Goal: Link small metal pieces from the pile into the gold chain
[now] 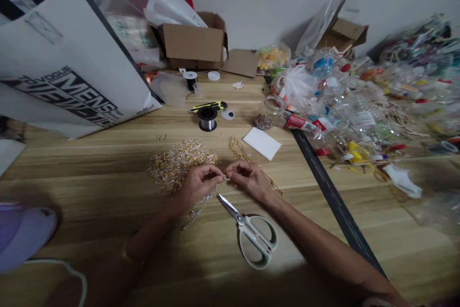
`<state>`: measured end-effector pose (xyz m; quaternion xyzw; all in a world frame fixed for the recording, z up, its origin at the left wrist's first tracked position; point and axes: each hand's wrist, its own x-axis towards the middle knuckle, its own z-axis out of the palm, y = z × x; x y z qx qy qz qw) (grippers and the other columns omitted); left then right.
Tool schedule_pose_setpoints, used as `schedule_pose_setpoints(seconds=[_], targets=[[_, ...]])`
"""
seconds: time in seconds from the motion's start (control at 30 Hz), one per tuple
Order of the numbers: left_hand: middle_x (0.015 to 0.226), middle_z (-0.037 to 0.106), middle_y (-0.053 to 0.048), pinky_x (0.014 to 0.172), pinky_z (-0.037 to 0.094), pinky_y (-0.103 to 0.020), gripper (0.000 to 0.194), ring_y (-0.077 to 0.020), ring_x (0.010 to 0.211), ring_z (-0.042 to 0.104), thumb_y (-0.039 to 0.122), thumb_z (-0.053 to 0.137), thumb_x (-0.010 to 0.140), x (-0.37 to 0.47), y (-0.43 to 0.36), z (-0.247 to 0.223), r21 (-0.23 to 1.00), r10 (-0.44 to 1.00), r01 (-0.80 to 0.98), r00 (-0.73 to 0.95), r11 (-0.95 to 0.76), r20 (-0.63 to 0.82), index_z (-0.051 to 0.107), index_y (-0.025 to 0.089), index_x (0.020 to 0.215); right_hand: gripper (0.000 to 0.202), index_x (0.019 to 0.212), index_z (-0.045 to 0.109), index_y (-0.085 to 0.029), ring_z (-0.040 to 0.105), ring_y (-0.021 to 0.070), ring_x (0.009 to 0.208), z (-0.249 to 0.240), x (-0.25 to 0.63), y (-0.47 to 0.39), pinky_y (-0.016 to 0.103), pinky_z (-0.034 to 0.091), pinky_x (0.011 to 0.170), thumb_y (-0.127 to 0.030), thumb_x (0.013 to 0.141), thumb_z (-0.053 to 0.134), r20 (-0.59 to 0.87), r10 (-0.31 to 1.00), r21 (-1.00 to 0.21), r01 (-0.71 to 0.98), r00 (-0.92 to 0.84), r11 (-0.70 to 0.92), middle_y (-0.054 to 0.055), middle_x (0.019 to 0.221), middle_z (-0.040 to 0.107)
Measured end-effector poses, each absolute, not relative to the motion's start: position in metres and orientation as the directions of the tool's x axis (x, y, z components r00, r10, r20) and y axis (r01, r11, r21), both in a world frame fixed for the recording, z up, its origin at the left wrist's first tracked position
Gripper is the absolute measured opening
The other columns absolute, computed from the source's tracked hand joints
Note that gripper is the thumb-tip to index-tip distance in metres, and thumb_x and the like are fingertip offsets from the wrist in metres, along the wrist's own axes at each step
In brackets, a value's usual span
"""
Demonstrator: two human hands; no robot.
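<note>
My left hand (200, 183) and my right hand (249, 178) meet above the tabletop, fingertips pinched close together. Between them is one end of a silver chain (196, 212), which trails under my left hand onto the wood. Detail at the fingertips is too small to make out. A heap of gold and silver chain pieces (176, 161) lies just behind my left hand. Gold chain (235, 145) runs behind and beside my right hand. Scissors (247, 230) with pale handles rest below the hands, blades slightly apart and pointing toward them.
Behind stand a wire spool (207, 119), a yellow-black cutter knife (210, 106), a white card (262, 143) and a jar of beads (269, 111). Plastic bottles (359, 106) crowd the right, beyond a black strip (330, 192). A large white box (68, 67) stands left.
</note>
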<state>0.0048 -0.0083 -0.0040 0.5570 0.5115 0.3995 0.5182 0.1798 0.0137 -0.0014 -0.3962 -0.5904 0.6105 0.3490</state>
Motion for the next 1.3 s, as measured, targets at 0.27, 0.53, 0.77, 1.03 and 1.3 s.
schedule_pose_setpoints(seconds=[0.27, 0.53, 0.77, 1.03, 1.3], targets=[[0.07, 0.066, -0.003, 0.065, 0.047, -0.023, 0.006, -0.0131, 0.067, 0.06, 0.018, 0.064, 0.068, 0.006, -0.008, -0.003, 0.992, 0.991, 0.122, 0.123, 0.043, -0.058, 0.064, 0.013, 0.07, 0.023, 0.08, 0.063, -0.014, 0.048, 0.0087, 0.056, -0.004, 0.183, 0.016, 0.021, 0.039, 0.052, -0.037, 0.079, 0.063, -0.074, 0.868, -0.997, 0.054, -0.491, -0.055, -0.001, 0.065, 0.056], [0.068, 0.067, -0.004, 0.064, 0.049, -0.023, 0.006, -0.0135, 0.066, 0.062, 0.017, 0.065, 0.067, 0.008, -0.009, -0.006, 0.992, 0.995, 0.128, 0.098, 0.005, -0.017, 0.063, 0.013, 0.069, 0.023, 0.08, 0.064, -0.013, 0.049, 0.01, 0.06, -0.001, 0.186, 0.018, 0.022, 0.038, 0.055, -0.036, 0.079, 0.062, -0.103, 0.84, -0.991, 0.124, -0.533, -0.043, 0.0, 0.067, 0.057], [0.071, 0.068, -0.004, 0.066, 0.049, -0.023, 0.006, -0.0138, 0.067, 0.063, 0.016, 0.063, 0.069, 0.009, -0.011, -0.005, 0.984, 0.994, 0.174, 0.107, -0.028, 0.009, 0.065, 0.012, 0.073, 0.015, 0.079, 0.061, -0.013, 0.043, 0.0089, 0.06, 0.0, 0.189, 0.02, 0.021, 0.032, 0.057, -0.026, 0.084, 0.056, -0.025, 0.806, -0.969, 0.214, -0.591, 0.127, -0.001, 0.066, 0.053], [0.072, 0.067, -0.004, 0.066, 0.049, -0.023, 0.005, -0.0132, 0.069, 0.062, 0.016, 0.063, 0.07, 0.01, -0.013, -0.003, 0.979, 0.99, 0.192, 0.134, -0.071, 0.045, 0.066, 0.012, 0.072, 0.012, 0.082, 0.061, -0.013, 0.043, 0.0098, 0.062, 0.004, 0.195, 0.022, 0.021, 0.031, 0.057, -0.02, 0.086, 0.053, 0.004, 0.752, -0.895, 0.333, -0.659, 0.297, -0.001, 0.07, 0.054], [0.073, 0.07, -0.005, 0.068, 0.052, -0.023, 0.008, -0.0142, 0.07, 0.065, 0.016, 0.065, 0.068, 0.01, -0.011, -0.008, 0.986, 0.987, 0.164, 0.158, -0.018, -0.008, 0.066, 0.012, 0.076, 0.01, 0.083, 0.063, -0.013, 0.048, 0.01, 0.063, 0.012, 0.196, 0.021, 0.021, 0.032, 0.058, -0.015, 0.086, 0.053, -0.013, 0.715, -0.815, 0.422, -0.699, 0.398, 0.0, 0.072, 0.059]])
